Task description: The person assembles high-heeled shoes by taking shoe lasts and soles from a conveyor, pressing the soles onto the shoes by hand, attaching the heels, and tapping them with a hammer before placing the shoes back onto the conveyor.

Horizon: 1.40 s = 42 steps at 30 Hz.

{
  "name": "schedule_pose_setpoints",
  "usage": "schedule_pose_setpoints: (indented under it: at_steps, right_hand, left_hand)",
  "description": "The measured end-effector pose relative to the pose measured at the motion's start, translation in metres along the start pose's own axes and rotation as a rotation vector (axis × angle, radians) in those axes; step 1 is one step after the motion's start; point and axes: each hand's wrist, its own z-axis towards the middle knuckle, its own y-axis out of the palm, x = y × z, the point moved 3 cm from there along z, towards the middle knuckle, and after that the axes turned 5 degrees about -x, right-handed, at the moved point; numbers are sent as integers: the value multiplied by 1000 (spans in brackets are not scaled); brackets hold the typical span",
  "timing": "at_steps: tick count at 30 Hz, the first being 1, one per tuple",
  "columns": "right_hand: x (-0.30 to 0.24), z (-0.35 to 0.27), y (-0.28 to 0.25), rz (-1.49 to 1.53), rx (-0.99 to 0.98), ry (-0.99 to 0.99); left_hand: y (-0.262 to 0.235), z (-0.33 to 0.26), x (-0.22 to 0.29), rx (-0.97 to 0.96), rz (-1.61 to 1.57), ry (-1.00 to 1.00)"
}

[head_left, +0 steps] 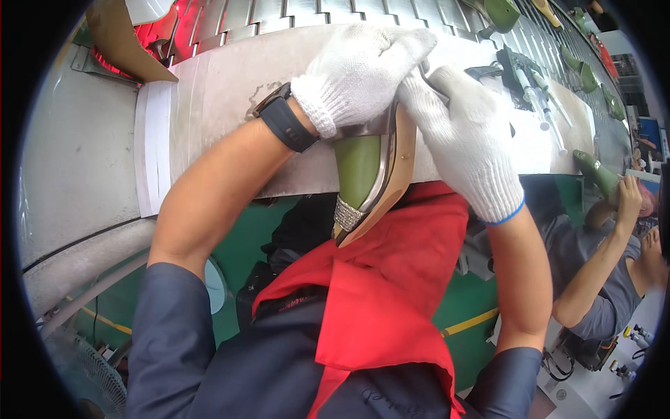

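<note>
A pointed shoe (370, 202) hangs toe down over the near edge of the bench. It has a tan sole, a silvery edge and a glittering band across the toe, with a green last (358, 167) inside. My left hand (366, 73), in a white knit glove, has its fingers closed at the shoe's heel end. From the other side, my gloved right hand (464, 119) grips the heel end too, its thumb and fingers bent close to the left fingertips. The gloves cover most of the heel, so the exact contact there is hidden.
Behind the pale bench top (230, 105) runs a slatted metal conveyor (258, 21) bearing several green lasts. Syringe-like tools (537, 91) lie on white paper at the right. Another person (600, 279) at the far right holds a green piece. A brown board (125, 42) stands at the far left.
</note>
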Motion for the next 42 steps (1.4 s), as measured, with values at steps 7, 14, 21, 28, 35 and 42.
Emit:
schedule_pose_setpoints:
  at_steps: [7,14,21,28,35,42]
  right_hand:
    - [20,-40,30,1156,-109,646]
    - [28,-35,32,858,-176,554]
    - [22,-30,27,860,-77,520]
    - [25,-28,39,1213,-69,515]
    - [32,-26,39,1059,-182,503]
    - [10,-29,43,1075,-45,617]
  left_hand:
    - [4,-3,-8,201,624,651]
    - [5,-6,-10,166,603,514]
    - [17,-4,-5,270,734,548]
    - [5,-5,-4,158,161,260]
    - [10,-5,-7,216,253,310]
    - [13,-6,-6,233,432,402]
